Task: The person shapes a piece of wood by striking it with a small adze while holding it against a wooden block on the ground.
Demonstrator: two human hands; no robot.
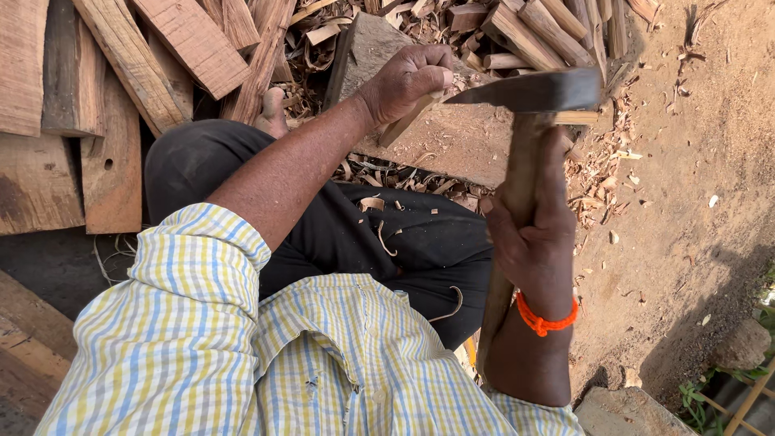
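My right hand point(534, 234), with an orange cord on its wrist, grips the wooden handle of an adze point(517, 173). The tool's steel blade point(537, 90) points left, just above a slim wooden stick point(404, 121). My left hand point(408, 79) is closed on that stick and holds it slanted on a big flat chopping block point(452, 145). The stick's far end shows right of the handle. I sit with dark trousers and a checked shirt; curled shavings lie on my lap.
Planks and split boards point(121, 73) are stacked at the left and top. Cut sticks point(549, 24) and wood shavings point(601, 173) litter the ground by the block. Bare sandy earth point(694, 210) lies right, with a stone point(626, 412) at the bottom.
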